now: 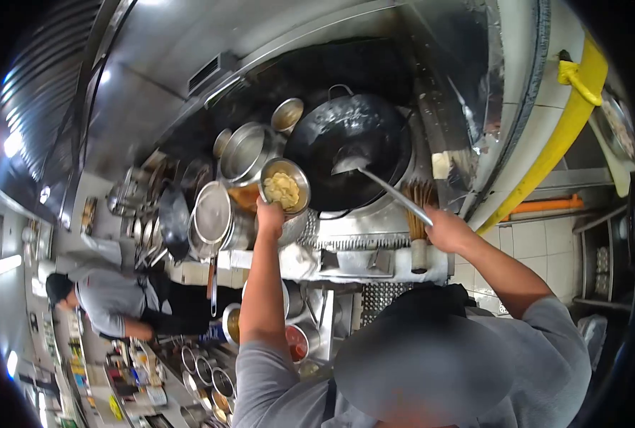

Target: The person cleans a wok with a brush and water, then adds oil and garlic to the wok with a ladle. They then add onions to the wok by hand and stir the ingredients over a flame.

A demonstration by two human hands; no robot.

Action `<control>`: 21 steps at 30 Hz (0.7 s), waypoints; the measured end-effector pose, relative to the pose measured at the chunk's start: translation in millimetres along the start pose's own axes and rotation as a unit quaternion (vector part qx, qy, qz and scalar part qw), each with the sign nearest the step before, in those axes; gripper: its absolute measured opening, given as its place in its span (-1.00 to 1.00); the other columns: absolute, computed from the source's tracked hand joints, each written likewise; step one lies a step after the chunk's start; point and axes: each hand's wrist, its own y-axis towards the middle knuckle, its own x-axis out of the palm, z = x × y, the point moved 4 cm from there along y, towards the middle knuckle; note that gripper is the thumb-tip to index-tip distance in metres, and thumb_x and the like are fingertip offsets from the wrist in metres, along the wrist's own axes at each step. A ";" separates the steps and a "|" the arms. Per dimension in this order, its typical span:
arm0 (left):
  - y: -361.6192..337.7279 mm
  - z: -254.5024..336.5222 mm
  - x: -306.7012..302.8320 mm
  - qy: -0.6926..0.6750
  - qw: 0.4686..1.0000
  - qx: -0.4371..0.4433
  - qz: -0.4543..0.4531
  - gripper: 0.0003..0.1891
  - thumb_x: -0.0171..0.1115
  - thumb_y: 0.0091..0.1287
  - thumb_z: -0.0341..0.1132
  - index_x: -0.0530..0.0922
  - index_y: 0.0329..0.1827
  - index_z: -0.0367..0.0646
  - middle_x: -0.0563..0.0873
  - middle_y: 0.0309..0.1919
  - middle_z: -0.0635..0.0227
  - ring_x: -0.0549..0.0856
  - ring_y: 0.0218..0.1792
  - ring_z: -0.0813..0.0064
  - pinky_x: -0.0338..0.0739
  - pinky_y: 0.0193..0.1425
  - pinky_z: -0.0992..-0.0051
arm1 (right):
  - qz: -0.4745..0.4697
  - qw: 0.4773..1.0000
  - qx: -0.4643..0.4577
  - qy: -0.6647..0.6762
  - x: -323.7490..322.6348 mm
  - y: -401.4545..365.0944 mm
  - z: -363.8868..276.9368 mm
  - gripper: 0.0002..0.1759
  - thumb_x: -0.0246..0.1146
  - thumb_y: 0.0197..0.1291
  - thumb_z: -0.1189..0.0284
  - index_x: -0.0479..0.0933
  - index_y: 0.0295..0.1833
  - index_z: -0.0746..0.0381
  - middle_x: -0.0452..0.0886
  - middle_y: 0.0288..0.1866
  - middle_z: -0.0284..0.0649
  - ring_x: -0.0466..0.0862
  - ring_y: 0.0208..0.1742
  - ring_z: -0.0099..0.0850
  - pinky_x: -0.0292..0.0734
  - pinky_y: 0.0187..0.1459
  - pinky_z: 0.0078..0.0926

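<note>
My left hand (270, 217) grips a small metal bowl (305, 187) by its near side. Pale yellow slices of food (282, 190) lie in the bowl, which is beside the left edge of a large black wok (381, 132). My right hand (447, 230) is closed around the handle end of a long metal ladle (396, 192). The ladle's head rests low inside the wok, though its exact shape is hard to make out. The wok's inside is dark and shiny.
A steel pot (244, 158) and a round mesh strainer (212, 212) stand left of the bowl. A bamboo brush (418, 250) lies right of the wok. Another person (114, 299) stands at far left. A container with red contents (297, 344) is near my left arm.
</note>
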 end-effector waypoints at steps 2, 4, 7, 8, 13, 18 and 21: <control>70.3 -42.5 8.4 0.419 0.878 0.208 0.101 -0.42 -0.07 0.08 -0.63 0.22 0.27 -0.30 0.47 0.13 -0.20 0.63 -0.03 -0.09 0.59 0.01 0.11 | 0.041 0.998 -0.009 0.049 8.2 -17.9 23.8 -0.40 0.08 0.16 0.45 0.24 0.35 0.32 0.58 0.02 0.08 0.58 0.04 0.02 0.48 0.08 -0.14; 42.9 8.0 60.0 0.519 0.847 0.104 0.050 -0.45 -0.03 0.14 -0.57 0.18 0.26 -0.31 0.43 0.14 -0.25 0.55 0.03 -0.21 0.44 0.14 0.10 | 0.077 0.993 -0.021 0.092 15.4 -33.5 37.5 -0.41 0.11 0.15 0.45 0.27 0.34 0.33 0.57 0.06 0.08 0.56 0.06 0.04 0.47 0.10 -0.16; 63.1 17.6 72.4 0.502 0.848 0.145 0.090 -0.52 -0.03 0.19 -0.55 0.20 0.23 -0.35 0.43 0.15 -0.19 0.53 0.07 -0.18 0.47 0.11 0.10 | 0.105 0.982 -0.017 0.155 2.6 -48.1 39.8 -0.41 0.18 0.13 0.54 0.31 0.31 0.37 0.50 0.16 0.13 0.55 0.16 -0.07 0.43 0.16 -0.36; 67.3 21.6 69.5 0.481 0.854 0.163 0.115 -0.53 -0.04 0.20 -0.55 0.21 0.22 -0.35 0.43 0.15 -0.19 0.52 0.09 -0.18 0.47 0.12 0.11 | 0.104 0.983 -0.016 0.153 0.7 -47.3 38.9 -0.41 0.18 0.13 0.54 0.31 0.31 0.37 0.50 0.16 0.13 0.55 0.16 -0.07 0.43 0.16 -0.36; 76.3 38.9 61.0 0.428 0.851 0.245 0.182 -0.47 -0.10 0.21 -0.60 0.15 0.30 -0.47 0.40 0.19 -0.22 0.47 0.16 -0.14 0.38 0.26 0.17 | 0.148 0.971 -0.057 0.181 -10.0 -32.9 36.9 -0.40 0.19 0.15 0.48 0.29 0.34 0.33 0.45 0.23 0.10 0.51 0.20 -0.04 0.40 0.22 -0.34; 53.3 37.8 98.2 0.397 0.859 0.306 0.103 -0.42 -0.03 0.19 -0.55 0.13 0.32 -0.47 0.34 0.25 -0.21 0.39 0.25 -0.13 0.31 0.33 0.17 | 0.145 0.966 -0.074 0.199 -15.8 -2.2 20.2 -0.40 0.19 0.16 0.46 0.29 0.34 0.32 0.44 0.24 0.09 0.48 0.23 -0.04 0.37 0.24 -0.35; 46.3 28.5 82.0 0.358 0.894 0.214 0.165 -0.39 0.01 0.15 -0.59 0.13 0.32 -0.47 0.33 0.25 -0.22 0.37 0.26 -0.13 0.28 0.35 0.19 | 0.151 0.964 -0.088 0.201 -4.5 11.5 24.4 -0.40 0.19 0.16 0.44 0.29 0.34 0.31 0.45 0.23 0.11 0.48 0.22 -0.03 0.37 0.24 -0.35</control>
